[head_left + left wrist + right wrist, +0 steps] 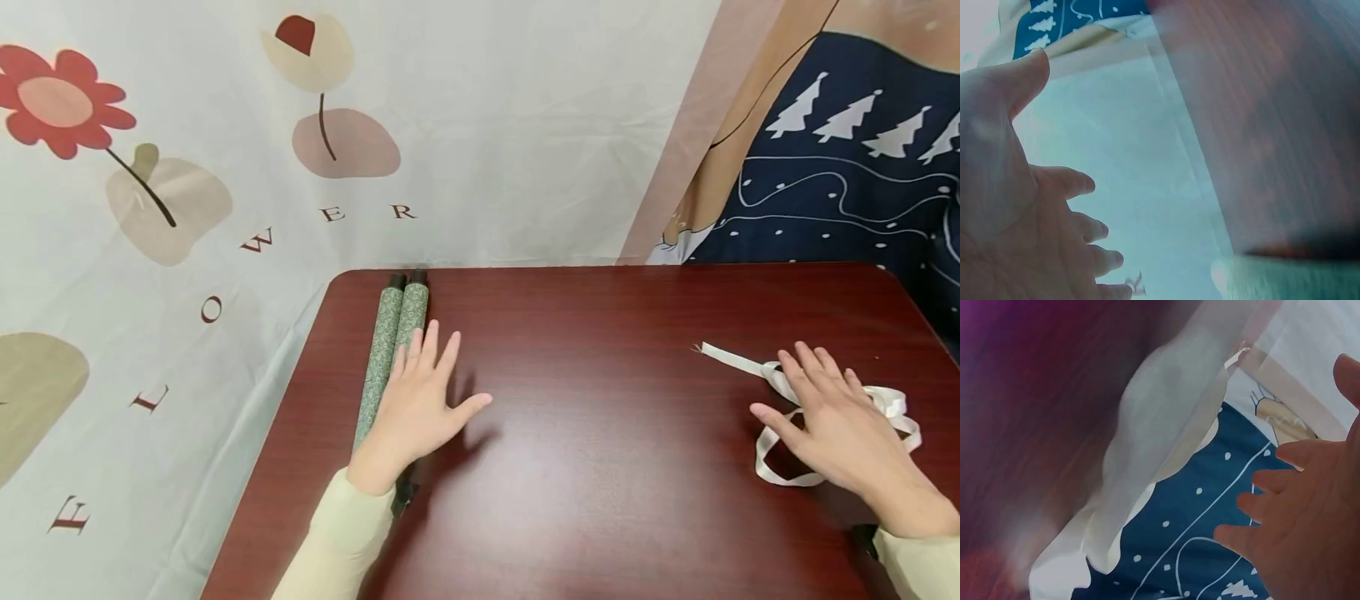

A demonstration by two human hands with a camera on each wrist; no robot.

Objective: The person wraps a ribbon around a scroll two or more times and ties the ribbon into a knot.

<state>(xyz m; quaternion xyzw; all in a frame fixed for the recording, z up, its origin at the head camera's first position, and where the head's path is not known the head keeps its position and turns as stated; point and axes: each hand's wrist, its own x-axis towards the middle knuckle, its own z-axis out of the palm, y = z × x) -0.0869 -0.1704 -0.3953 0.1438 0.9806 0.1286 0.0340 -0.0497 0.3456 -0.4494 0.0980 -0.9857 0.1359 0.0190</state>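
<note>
White ribbon (780,383) lies in loose loops beneath the right hand (836,417), one loop bulging out on the thumb side towards the wrist, others showing past the little finger. Its frayed end (705,347) reaches out to the left, beyond the thumb. That hand has its fingers extended and its thumb spread wide; nothing is gripped, and the right wrist view shows the palm apart from the ribbon.

Two green patterned rolls (382,350) lie side by side under the left hand (420,400) and along its outer side, their black ends (408,278) just beyond the fingertips. Its fingers are straight and fanned, holding nothing; whether any fingertip brushes a roll, I cannot tell.

Ribbon like this should be very light, limp and rather slick, apt to slide or tangle; a fingertip pinch on the band just behind the frayed end looks best, sparing the loose threads. The rolls seem stiff along their length, fairly light, and likely to turn on the smooth table (600,358), so a grip around both near the middle, under the left palm, would suit.
</note>
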